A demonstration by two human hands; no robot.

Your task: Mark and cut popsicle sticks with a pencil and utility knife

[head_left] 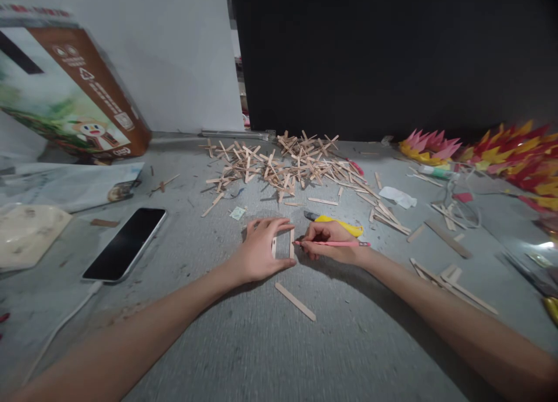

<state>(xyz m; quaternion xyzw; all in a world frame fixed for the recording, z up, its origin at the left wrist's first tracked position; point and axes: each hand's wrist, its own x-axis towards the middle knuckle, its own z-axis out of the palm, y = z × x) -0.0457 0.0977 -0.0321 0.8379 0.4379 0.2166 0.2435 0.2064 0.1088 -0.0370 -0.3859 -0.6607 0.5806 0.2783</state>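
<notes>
Near the middle of the grey table, my left hand (261, 251) is curled round a small frame of wooden sticks (292, 243), thumb at its near end and fingers at its far end. My right hand (326, 242) grips a pink pencil (349, 244), whose tip points left at the frame's right-hand stick. Just behind my right hand lies a yellow cutter knife (344, 225), partly hidden by the fingers. One loose wooden stick (295, 301) lies on the table nearer to me, below the frame.
Behind the hands spreads a heap of wooden stick pieces (279, 167). A black phone (126, 245) with a white cable lies left, near a printed box (87, 94). To the right are loose sticks (449, 239), white paper (397, 197), scissors (529, 280) and coloured paper shapes (514, 158).
</notes>
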